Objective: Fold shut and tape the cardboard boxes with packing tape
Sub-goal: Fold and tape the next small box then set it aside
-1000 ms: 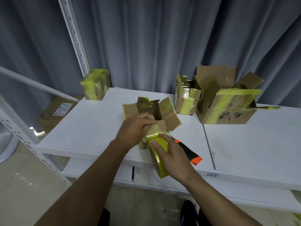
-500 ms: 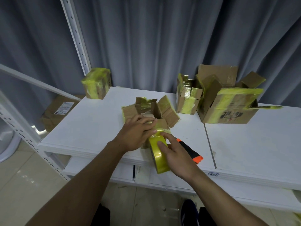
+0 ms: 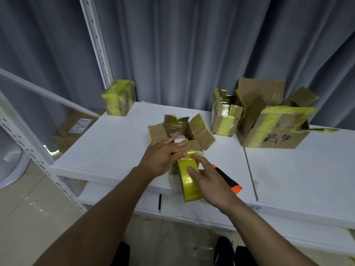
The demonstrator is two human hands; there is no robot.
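Box (image 3: 199, 131) open on surface (image 3: 115, 146). Pressing tape end (image 3: 190, 153) down with straight left fingers (image 3: 177, 148). Gripping tape roll (image 3: 187, 182) with curled right fingers (image 3: 200, 161).

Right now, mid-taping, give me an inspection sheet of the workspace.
Surface: white table, seam right of centre.
Job's things: open box in the middle, flaps up; yellow tape roll at its near side; taped box back left; small box and large box back right, flaps up.
Clutter: orange-and-black cutter on the table, partly behind the right hand.
Grips: left hand presses on the open box's near edge; right hand holds the tape roll.
Cables: nothing seen.
Surroundings: grey curtain, white shelf upright, labelled box low at left.
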